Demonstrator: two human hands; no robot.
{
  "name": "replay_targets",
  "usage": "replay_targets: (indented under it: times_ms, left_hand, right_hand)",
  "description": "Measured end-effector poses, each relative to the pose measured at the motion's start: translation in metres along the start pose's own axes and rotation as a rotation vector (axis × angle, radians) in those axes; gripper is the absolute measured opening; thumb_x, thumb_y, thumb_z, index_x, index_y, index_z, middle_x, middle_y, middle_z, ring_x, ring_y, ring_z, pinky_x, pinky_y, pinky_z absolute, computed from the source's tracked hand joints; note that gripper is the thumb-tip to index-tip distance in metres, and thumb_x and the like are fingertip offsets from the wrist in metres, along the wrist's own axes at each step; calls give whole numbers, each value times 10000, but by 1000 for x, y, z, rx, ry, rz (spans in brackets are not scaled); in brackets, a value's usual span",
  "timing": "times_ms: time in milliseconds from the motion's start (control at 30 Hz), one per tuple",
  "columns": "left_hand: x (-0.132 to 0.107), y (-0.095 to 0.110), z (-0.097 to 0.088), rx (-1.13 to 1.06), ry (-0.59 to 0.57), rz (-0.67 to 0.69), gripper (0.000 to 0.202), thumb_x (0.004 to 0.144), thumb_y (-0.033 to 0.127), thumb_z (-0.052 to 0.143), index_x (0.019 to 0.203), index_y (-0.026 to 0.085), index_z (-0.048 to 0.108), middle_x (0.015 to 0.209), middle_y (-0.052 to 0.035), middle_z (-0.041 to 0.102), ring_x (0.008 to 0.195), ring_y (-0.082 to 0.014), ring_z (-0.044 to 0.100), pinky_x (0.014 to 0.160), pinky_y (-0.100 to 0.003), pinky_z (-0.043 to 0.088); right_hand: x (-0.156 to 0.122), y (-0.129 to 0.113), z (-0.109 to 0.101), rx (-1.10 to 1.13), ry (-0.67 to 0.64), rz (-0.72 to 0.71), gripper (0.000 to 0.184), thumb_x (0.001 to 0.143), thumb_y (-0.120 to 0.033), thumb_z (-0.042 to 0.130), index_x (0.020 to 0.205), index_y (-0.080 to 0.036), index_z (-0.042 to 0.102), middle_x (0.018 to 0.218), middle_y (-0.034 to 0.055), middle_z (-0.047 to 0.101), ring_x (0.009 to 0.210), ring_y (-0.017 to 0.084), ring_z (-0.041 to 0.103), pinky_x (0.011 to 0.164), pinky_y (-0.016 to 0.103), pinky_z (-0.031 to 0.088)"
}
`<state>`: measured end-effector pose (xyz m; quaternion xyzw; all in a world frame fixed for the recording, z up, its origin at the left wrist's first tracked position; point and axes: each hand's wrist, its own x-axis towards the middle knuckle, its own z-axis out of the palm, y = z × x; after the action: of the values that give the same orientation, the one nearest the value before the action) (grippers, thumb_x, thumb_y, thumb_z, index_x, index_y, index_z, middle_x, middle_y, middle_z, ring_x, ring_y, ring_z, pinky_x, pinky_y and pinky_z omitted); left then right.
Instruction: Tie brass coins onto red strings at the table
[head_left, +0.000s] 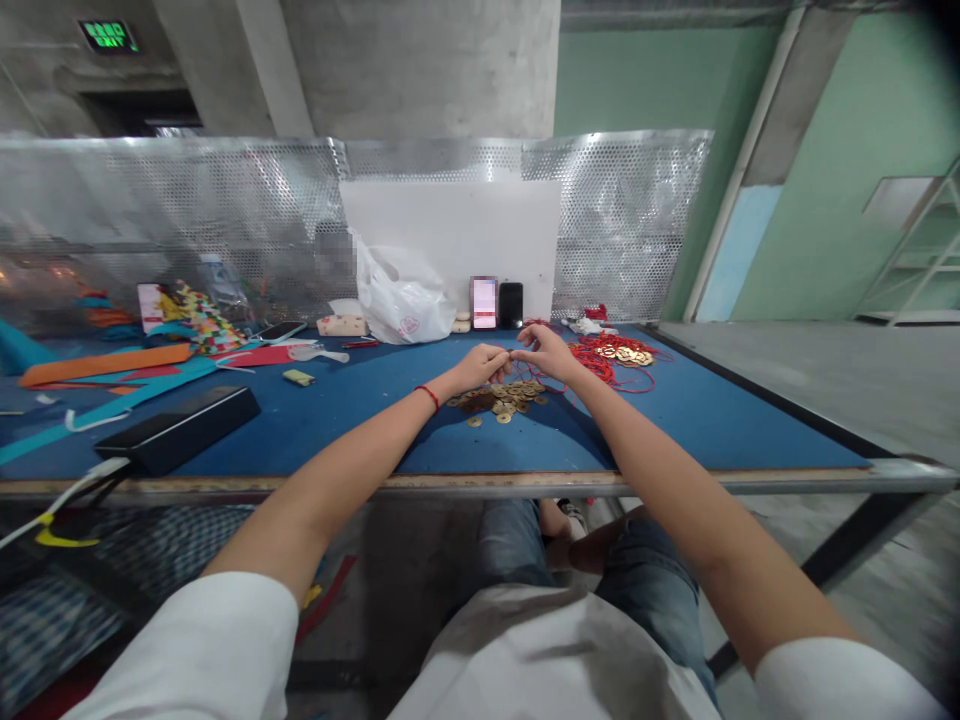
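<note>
Left hand point(476, 367) and right hand point(544, 352) pinching thin red string point(513, 356), fingers point(502, 353) clamped, just above loose brass coins point(501, 400) on blue table point(360, 430). Risk: taut string snagging pile, scattering coins; thin string slipping from grip.

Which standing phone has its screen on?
The left phone glows pink and white; the black phone beside it is dark.

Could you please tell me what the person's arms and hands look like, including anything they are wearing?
The person wears a white short-sleeved top, with a left sleeve and a right sleeve. The forearms are bare. The left hand and right hand are ungloved. A thin red cord bracelet circles the left wrist.
</note>
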<state>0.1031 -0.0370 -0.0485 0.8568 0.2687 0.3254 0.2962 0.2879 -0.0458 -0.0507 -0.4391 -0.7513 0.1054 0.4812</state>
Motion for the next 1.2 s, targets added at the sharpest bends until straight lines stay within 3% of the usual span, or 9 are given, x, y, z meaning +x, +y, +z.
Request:
replay_targets:
  times_ms: [167, 367, 600, 1000, 1200]
  left_hand:
    - [-1, 2, 3, 32, -22, 2, 339, 900, 246, 404, 638, 126, 582, 494, 7, 563, 456, -97, 513, 475, -196, 379]
    - [0, 1, 4, 68, -35, 2, 339, 902, 254, 393, 649, 133, 585, 518, 7, 578, 470, -101, 536, 475, -195, 386]
    - [0, -4, 4, 97, -32, -8, 345, 896, 250, 396, 647, 124, 599, 507, 9, 585, 454, -103, 540, 476, -195, 392]
    - [0, 1, 4, 121, -107, 0, 435, 897, 241, 381, 520, 125, 563, 500, -16, 608, 473, -105, 556, 520, -199, 415]
    - [1, -4, 3, 55, -70, -18, 336, 877, 224, 412, 634, 105, 610, 510, 0, 597, 469, -100, 554, 485, -190, 403]
  right_hand:
    - [3, -6, -1, 306, -279, 10, 125, 674, -215, 643, 757, -136, 691, 746, 35, 682, 738, 154, 582, 732, 278, 445]
    - [-1, -13, -1, 431, -204, 171, 147, 588, -136, 637, 721, -135, 700, 671, 13, 678, 679, 138, 585, 697, 265, 456]
    - [-1, -14, 7, 411, -118, 153, 125, 610, -251, 657, 645, -131, 650, 625, 20, 635, 633, 128, 551, 651, 259, 431]
    - [-4, -11, 4, 344, -328, 186, 204, 726, -319, 570, 624, -142, 564, 593, -36, 486, 598, 94, 410, 600, 239, 324]
    - [-4, -13, 0, 470, -236, 270, 187, 815, -268, 518, 657, -168, 514, 671, -4, 531, 634, 107, 473, 631, 241, 369]
